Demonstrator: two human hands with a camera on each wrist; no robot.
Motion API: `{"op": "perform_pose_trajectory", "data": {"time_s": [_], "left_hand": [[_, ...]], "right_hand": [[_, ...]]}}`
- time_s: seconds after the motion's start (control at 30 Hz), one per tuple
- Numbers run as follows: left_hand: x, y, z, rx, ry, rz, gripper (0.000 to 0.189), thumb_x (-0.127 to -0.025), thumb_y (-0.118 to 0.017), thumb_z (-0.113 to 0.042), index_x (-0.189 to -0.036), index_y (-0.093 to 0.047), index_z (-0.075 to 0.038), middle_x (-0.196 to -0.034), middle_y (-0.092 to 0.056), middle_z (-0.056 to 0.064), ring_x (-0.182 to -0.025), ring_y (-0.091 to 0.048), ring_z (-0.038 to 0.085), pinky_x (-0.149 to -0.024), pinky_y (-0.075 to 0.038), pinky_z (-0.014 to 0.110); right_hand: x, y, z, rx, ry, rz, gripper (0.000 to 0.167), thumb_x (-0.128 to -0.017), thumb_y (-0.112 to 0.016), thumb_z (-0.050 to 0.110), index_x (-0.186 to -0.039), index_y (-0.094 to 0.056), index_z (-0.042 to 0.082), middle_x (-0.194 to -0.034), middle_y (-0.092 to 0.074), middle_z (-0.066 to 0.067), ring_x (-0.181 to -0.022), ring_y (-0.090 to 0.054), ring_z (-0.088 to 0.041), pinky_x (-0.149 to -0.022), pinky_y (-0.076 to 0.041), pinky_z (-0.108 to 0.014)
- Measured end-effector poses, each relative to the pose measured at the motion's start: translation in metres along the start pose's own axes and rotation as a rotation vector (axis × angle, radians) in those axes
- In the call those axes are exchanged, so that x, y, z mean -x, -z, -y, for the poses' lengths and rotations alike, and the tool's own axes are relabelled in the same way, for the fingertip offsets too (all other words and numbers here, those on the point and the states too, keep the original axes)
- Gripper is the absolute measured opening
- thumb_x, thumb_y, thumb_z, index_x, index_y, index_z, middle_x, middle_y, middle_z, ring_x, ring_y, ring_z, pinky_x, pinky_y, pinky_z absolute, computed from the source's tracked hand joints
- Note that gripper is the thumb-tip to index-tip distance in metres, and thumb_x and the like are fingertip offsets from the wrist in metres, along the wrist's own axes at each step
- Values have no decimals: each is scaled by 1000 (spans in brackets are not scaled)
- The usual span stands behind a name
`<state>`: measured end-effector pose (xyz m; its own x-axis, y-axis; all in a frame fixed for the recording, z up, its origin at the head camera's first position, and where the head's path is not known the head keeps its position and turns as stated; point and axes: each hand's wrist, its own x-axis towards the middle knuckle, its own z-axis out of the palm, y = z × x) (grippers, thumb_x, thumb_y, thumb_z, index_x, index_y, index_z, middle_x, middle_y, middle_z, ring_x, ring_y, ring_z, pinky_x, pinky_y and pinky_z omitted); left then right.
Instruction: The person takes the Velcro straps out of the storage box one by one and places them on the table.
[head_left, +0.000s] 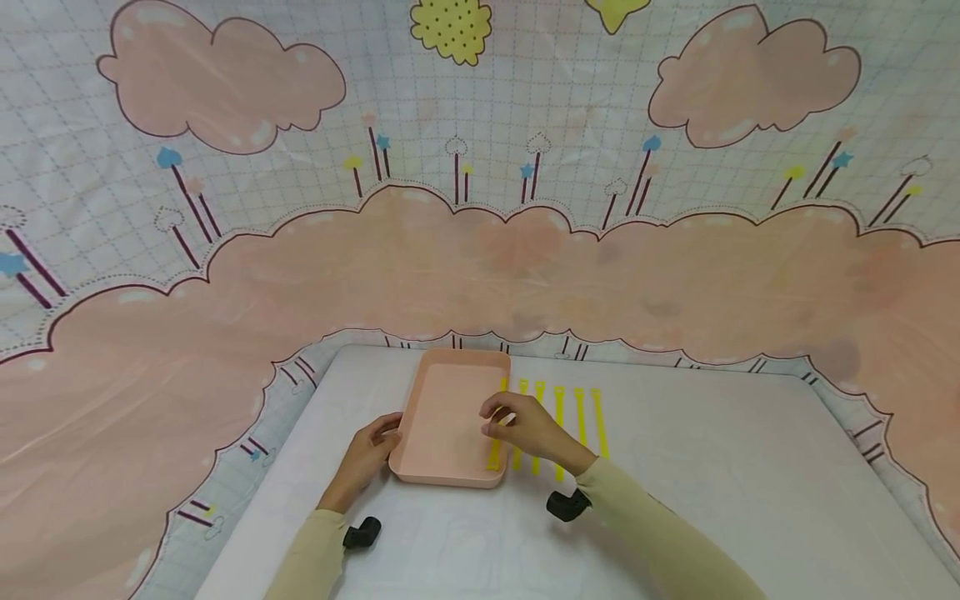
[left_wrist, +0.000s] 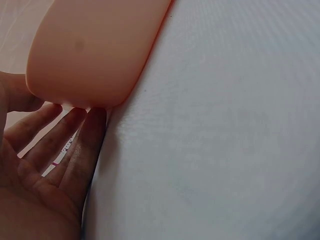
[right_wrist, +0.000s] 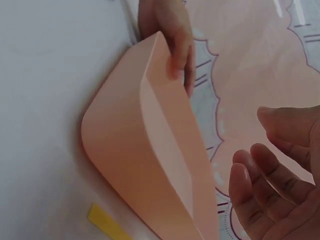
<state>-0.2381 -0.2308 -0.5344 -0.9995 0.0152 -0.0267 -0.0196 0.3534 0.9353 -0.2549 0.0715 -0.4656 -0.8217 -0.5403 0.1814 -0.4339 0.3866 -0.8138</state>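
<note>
A shallow pink tray (head_left: 442,417) stands on the white table. At its left side my left hand (head_left: 363,458) grips the wall; the right wrist view shows the thumb inside the rim and the fingers outside. Over the tray's right part hovers my right hand (head_left: 534,429), thumb and fingers apart with nothing between them. Inside the tray, along the right wall, lies a thin yellow strip (head_left: 492,457), partly hidden by the right hand. Several more yellow strips (head_left: 581,417) lie side by side on the table right of the tray; the right hand and wrist cover parts of some.
The white table (head_left: 712,483) extends to the right of the strips and in front of the tray. Behind it hangs a cloth (head_left: 465,275) with pink clouds. A black device (head_left: 567,505) is worn at the right wrist, another (head_left: 363,533) at the left.
</note>
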Motion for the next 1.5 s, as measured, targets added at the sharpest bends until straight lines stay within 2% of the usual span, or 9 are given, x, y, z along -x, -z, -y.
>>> {"op": "perform_pose_trajectory", "data": {"time_s": [0.13,0.3,0.43,0.53,0.83,1.0,1.1,1.3,1.5], "left_hand": [[0,1,0,-13,3,3,42,-99,-56,-11,-140,-52,-5,-140,-56,20,-125,-57,34,-86,-47,17],[0,1,0,-24,-1,-6,42,-98,-56,-11,-139,-53,-4,-139,-56,20,-124,-58,34,-85,-48,16],[0,1,0,-18,-5,-5,41,-98,-56,-11,-139,-53,-3,-139,-57,21,-123,-58,34,-84,-48,16],[1,0,-1,-18,4,-3,41,-99,-56,-11,-139,-52,-4,-140,-56,20,-123,-58,34,-84,-47,16],[1,-1,-1,-8,17,-3,41,-99,-56,-11,-139,-52,-5,-140,-56,19,-124,-57,33,-89,-50,21],[0,0,0,-8,8,-7,41,-98,-56,-10,-138,-53,-4,-139,-57,20,-123,-59,34,-88,-51,23],[2,-1,1,-3,9,-5,40,-98,-56,-10,-138,-54,-5,-138,-58,20,-122,-59,33,-87,-51,22],[1,0,3,2,11,1,41,-99,-57,-14,-139,-54,-7,-138,-57,19,-122,-59,31,-88,-52,24],[1,0,2,22,4,10,41,-99,-56,-15,-139,-53,-6,-139,-57,20,-123,-59,32,-87,-50,20]], "right_hand": [[-3,-2,-1,138,49,51,21,-89,-72,13,-107,-65,4,-110,-66,-11,-96,-63,-19,-75,-51,-23],[-11,-6,1,402,138,125,23,-89,-73,16,-109,-66,10,-109,-67,-6,-97,-62,-16,-80,-51,-24],[-15,-7,8,543,151,179,25,-89,-73,18,-112,-68,10,-112,-66,-2,-100,-64,-18,-88,-52,-29],[-16,-8,8,625,155,207,23,-90,-72,19,-112,-68,12,-112,-64,1,-100,-64,-17,-88,-53,-30],[-29,-11,-3,891,266,240,24,-87,-75,17,-110,-68,19,-106,-63,4,-95,-57,-13,-79,-52,-24],[-35,-13,-2,1071,282,232,34,-83,-79,17,-113,-66,23,-105,-63,4,-95,-57,-15,-73,-49,-26],[-37,-15,-3,1135,279,239,33,-85,-77,17,-114,-64,25,-104,-63,4,-93,-57,-15,-71,-48,-26],[-40,-19,-7,1182,270,301,12,-96,-63,23,-107,-68,26,-95,-63,5,-86,-55,-13,-68,-46,-25],[-43,-23,-12,1176,209,345,13,-96,-62,26,-108,-68,25,-97,-63,5,-88,-56,-14,-74,-49,-29]]}}
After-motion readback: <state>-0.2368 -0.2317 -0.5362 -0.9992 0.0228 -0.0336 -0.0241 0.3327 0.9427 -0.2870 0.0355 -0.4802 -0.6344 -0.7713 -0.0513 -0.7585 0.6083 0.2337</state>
